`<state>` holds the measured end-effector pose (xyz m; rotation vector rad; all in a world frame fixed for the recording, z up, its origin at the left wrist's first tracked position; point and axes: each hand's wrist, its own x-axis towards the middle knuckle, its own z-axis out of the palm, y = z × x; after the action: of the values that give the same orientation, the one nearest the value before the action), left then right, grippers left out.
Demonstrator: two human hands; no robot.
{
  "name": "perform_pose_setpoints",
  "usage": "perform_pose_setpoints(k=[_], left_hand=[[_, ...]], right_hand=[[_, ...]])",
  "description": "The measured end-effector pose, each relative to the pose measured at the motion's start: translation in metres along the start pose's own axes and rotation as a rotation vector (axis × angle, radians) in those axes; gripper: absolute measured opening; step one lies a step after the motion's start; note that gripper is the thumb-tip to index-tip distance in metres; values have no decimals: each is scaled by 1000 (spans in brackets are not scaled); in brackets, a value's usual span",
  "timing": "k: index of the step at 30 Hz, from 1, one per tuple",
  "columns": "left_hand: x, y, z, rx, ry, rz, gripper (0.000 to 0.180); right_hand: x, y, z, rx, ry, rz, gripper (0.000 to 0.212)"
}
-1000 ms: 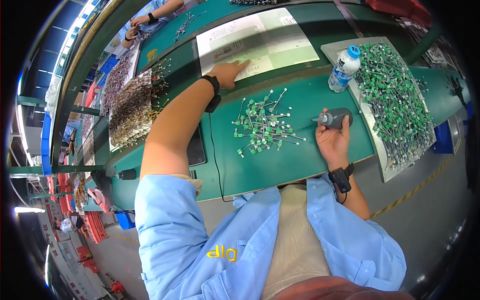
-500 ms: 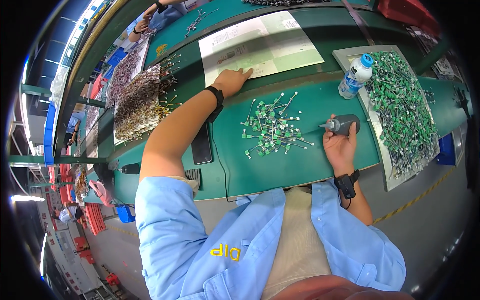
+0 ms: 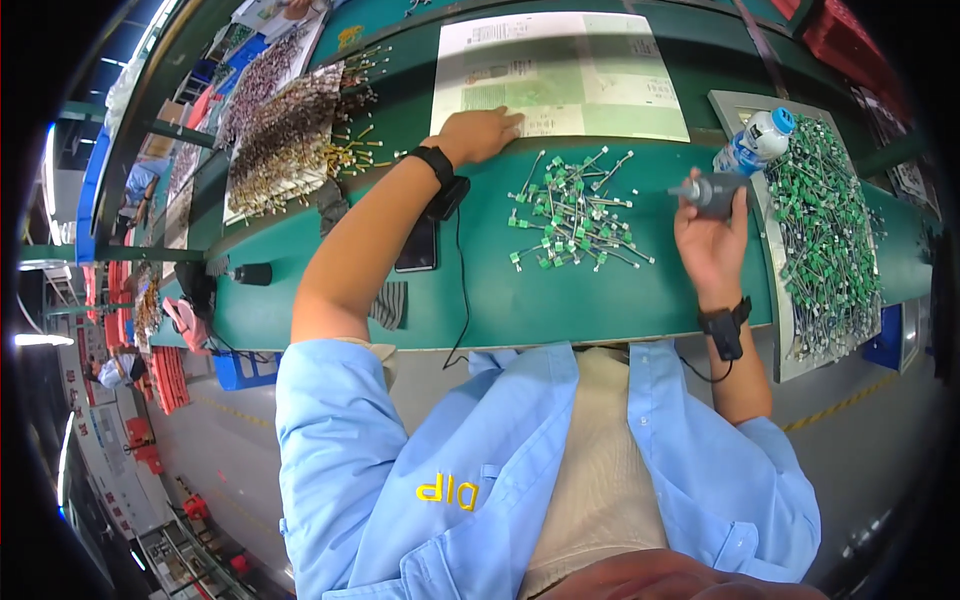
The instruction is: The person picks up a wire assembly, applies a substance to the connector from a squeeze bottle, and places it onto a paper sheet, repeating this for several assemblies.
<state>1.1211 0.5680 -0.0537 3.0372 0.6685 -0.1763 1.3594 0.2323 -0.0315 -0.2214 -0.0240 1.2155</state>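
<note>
My left hand (image 3: 478, 136) lies with fingers stretched out on the near edge of a large printed sheet (image 3: 600, 100) in white and pale green. In my right hand (image 3: 712, 245) is a small dark grey squeeze bottle (image 3: 716, 196), held sideways with its nozzle towards the left. Between my hands, a loose heap of short wire leads with green and white connectors (image 3: 575, 215) rests on the green bench. A clear drink bottle with a blue cap (image 3: 750, 145) stands just beyond my right hand.
At right, a pale board (image 3: 785, 340) carries a big pile of similar green-ended leads. Bundles of brown and yellow-tipped wires (image 3: 285, 140) lie at left. A dark phone (image 3: 418, 246), a black cable (image 3: 462, 290) and a striped cloth (image 3: 390, 304) are near my left forearm.
The view has shifted, so the bench and its things appear higher and further right. Both hands keep about the same places relative to the sheet and the heap. The squeeze bottle stays in my right hand.
</note>
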Motion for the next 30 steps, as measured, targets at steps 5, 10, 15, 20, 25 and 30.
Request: perform_pose_setpoints(k=[5,10,15,20,25,30], left_hand=[[-2,26,-3,-76,27,-229,46],[-2,43,12,-69,-2,-393,48],[-52,58,-2,-150,-49,-413,48],[-180,168,-79,-804,218,153,44],[-251,263,34,-1646,-487,495,35],[-219,243,255,-940,-631,-37,32]], right_hand=[[45,-2,21,-109,-102,28,52],[68,9,24,-251,-183,59,53],[75,14,-1,-184,-207,83,53],[67,-1,-32,-158,-192,48,53],[78,11,-30,-167,-236,96,51],[94,28,-33,-143,-259,189,48]])
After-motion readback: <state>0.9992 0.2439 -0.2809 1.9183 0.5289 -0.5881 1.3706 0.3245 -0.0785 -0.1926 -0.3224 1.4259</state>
